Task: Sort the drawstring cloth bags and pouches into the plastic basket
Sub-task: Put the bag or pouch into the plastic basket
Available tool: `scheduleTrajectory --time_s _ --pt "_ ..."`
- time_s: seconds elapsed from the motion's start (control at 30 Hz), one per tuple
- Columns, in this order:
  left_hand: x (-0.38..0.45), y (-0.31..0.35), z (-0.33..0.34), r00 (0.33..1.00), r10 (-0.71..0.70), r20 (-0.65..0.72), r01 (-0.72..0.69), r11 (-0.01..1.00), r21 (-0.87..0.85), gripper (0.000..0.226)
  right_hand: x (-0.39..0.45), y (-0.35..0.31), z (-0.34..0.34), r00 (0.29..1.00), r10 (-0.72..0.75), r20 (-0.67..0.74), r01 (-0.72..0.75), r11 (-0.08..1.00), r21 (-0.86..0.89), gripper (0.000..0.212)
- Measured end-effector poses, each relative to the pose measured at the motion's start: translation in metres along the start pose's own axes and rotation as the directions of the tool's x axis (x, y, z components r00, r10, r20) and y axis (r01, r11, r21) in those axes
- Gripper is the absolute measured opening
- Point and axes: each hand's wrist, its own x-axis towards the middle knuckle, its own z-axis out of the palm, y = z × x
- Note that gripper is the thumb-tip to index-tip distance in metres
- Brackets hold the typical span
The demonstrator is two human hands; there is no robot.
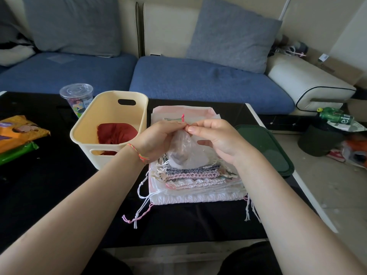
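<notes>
A cream plastic basket (pixel 111 108) stands on the black table, left of centre, with a dark red cloth bag (pixel 116 133) inside. To its right lies a stack of flat drawstring cloth bags (pixel 190 187), white, pink and grey, cords trailing off the near edge. Above the stack I hold a small sheer white pouch (pixel 181 149) with a pink drawstring sticking up. My left hand (pixel 156 139) pinches the pouch's neck. My right hand (pixel 216 137) pinches the same spot from the right, other fingers spread.
A clear lidded plastic cup (pixel 76 94) stands behind the basket. Orange and green packets (pixel 17 133) lie at the table's left. A dark green lid (pixel 266 147) sits at the right edge. A blue sofa runs behind; clutter lies on the floor to the right.
</notes>
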Motion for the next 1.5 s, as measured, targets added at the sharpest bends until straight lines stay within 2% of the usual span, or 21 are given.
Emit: scheduleTrajectory --time_s 0.2,0.37,0.47,0.57,0.63,0.7,0.83,0.97,1.07,1.17,1.3,1.4,1.5 --pt "-0.001 0.001 0.003 1.000 -0.006 0.011 0.006 1.000 0.018 0.036 0.001 0.001 0.001 0.999 -0.014 -0.036 0.013 1.000 -0.023 0.005" --pt "-0.001 -0.003 0.006 0.996 -0.003 -0.090 0.020 0.983 0.181 0.019 0.002 0.002 0.005 0.997 -0.028 -0.069 0.020 0.993 -0.117 0.009" --pt "-0.002 -0.001 0.005 0.991 -0.014 -0.136 0.045 0.972 0.229 0.024 0.002 0.002 0.005 0.989 -0.039 -0.141 0.012 0.982 -0.186 0.007" --pt "-0.004 0.000 0.004 0.991 0.008 -0.130 0.041 0.930 0.365 0.030 0.002 0.002 0.004 0.981 -0.065 -0.180 0.020 0.970 -0.241 0.013" --pt "-0.005 0.001 0.006 0.990 0.042 -0.137 0.025 0.890 0.455 0.012 0.001 0.002 0.004 0.982 -0.077 -0.174 0.027 0.961 -0.274 0.015" --pt "-0.005 0.002 0.007 0.986 0.069 -0.150 0.018 0.859 0.511 0.016 0.001 0.003 0.003 0.984 -0.078 -0.160 0.028 0.956 -0.292 0.014" --pt "-0.003 0.000 0.006 0.968 0.122 -0.219 -0.004 0.882 0.472 0.029 0.004 0.005 0.002 0.983 -0.083 -0.163 0.037 0.964 -0.264 0.012" --pt "-0.001 -0.004 0.006 0.954 0.161 -0.252 -0.046 0.912 0.408 0.012 0.003 0.003 0.000 0.989 -0.078 -0.123 0.047 0.969 -0.242 0.009" --pt "0.001 -0.004 0.007 0.956 0.150 -0.251 0.009 0.843 0.538 0.012 0.002 -0.002 -0.003 0.982 -0.127 -0.141 0.084 0.957 -0.277 0.004" --pt "-0.001 -0.003 0.017 0.974 0.119 -0.192 0.049 0.717 0.695 0.016 0.000 -0.006 0.001 0.989 -0.116 -0.092 0.074 0.926 -0.369 0.008" --pt "-0.001 -0.005 0.026 0.983 0.094 -0.155 0.075 0.568 0.820 0.014 -0.001 -0.007 0.012 0.992 -0.109 -0.067 0.050 0.812 -0.582 0.018" --pt "0.000 -0.008 0.024 0.983 0.075 -0.166 0.098 0.552 0.828 0.017 -0.002 -0.006 0.017 0.985 -0.153 -0.082 0.055 0.723 -0.688 0.024" --pt "-0.001 -0.008 0.023 0.984 0.079 -0.159 0.078 0.614 0.786 0.024 -0.003 -0.007 0.016 0.978 -0.165 -0.128 0.043 0.759 -0.649 0.015"
